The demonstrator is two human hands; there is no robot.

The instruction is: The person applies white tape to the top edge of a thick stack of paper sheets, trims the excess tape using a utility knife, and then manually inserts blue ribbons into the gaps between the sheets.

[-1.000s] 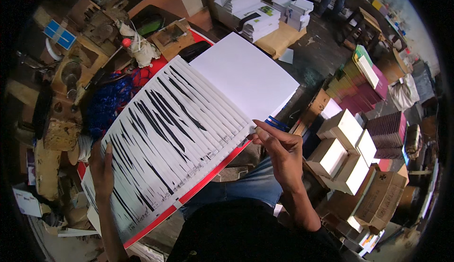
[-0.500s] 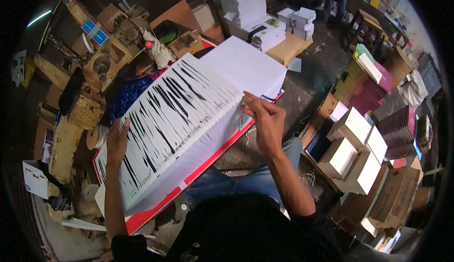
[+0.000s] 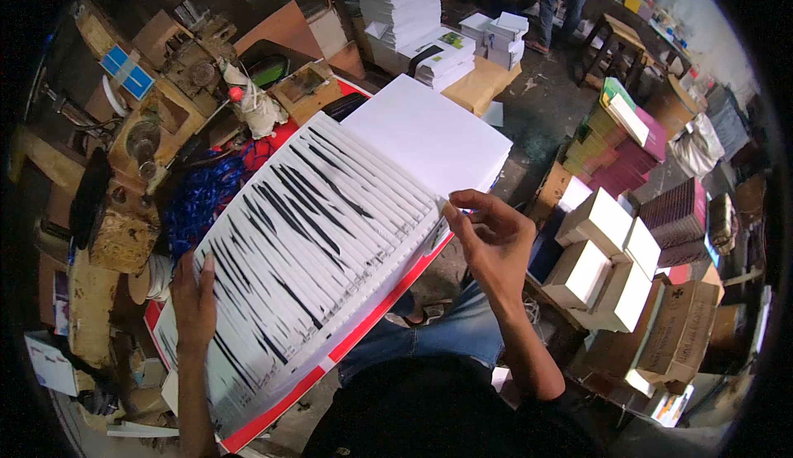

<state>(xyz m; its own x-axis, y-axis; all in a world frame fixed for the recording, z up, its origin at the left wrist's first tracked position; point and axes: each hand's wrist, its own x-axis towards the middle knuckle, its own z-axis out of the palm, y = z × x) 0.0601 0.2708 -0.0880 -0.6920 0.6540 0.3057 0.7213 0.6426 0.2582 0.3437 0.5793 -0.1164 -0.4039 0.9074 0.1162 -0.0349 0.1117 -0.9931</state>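
Observation:
A long row of folded white paper sections (image 3: 281, 210) lies in front of me, its upper side broken by dark streaks. My left hand (image 3: 195, 297) rests along the row's left side with its fingers stretched out. At the row's right end, near the corner, my right hand (image 3: 498, 239) has its thumb and forefinger brought together in a pinch. What sits between those fingertips, if anything, is too small to make out. Beyond that end, a stack of blank white sheets (image 3: 429, 132) adjoins the row. Under the row shows a board with a red edge (image 3: 285, 404).
To the left stands a worn machine (image 3: 144, 140), with shiny blue material (image 3: 198, 202) beside it. A tall paper pile (image 3: 401, 4) rises at the back. On the right are white paper blocks (image 3: 607, 251), a cardboard box (image 3: 686, 326) and a wooden stool (image 3: 615, 37). A person (image 3: 562, 4) stands far off.
My right hand has shifted slightly right and down in view, still at the row's right end. My left hand appears lower along the left side. The whole view has shifted somewhat.

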